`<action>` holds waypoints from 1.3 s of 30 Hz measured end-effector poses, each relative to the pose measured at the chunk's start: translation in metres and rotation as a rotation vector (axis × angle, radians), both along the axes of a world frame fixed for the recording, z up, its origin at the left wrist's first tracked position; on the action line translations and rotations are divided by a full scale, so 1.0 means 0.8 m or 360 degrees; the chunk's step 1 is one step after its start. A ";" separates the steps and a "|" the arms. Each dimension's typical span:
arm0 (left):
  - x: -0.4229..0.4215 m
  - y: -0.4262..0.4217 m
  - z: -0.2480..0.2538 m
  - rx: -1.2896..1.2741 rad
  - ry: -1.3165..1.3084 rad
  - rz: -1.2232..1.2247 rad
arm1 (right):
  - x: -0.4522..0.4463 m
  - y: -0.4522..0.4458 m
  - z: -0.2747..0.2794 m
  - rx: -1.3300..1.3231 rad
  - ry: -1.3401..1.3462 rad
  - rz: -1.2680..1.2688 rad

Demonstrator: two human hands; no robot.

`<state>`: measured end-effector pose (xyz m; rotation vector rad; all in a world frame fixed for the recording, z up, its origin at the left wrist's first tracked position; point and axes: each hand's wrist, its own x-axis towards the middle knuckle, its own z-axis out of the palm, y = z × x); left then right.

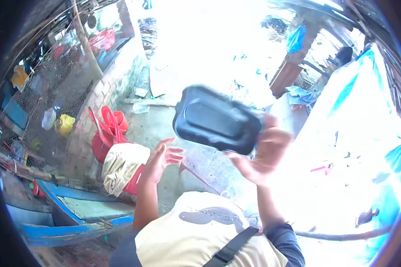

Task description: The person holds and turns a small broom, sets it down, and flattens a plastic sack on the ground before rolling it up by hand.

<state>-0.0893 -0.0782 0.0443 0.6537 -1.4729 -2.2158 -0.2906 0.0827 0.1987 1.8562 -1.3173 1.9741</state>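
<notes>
The right hand [266, 149] pinched the dark tray [216, 120] by its right end; the left hand [161, 159] was spread.

No text, label, brand, number or sign can be read. The cream-coloured fabric shirt with dark blue sleeves [182, 244] carries a grey printed design across its front, with fine marks too small and blurred to tell as letters. On the black plastic rectangular container [216, 120], only moulded outlines can be made out.
</notes>
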 end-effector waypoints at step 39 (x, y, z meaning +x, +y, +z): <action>-0.278 0.020 -0.610 0.1133 -0.1410 0.0263 | -0.043 0.235 -0.383 0.2073 -0.1433 -0.1326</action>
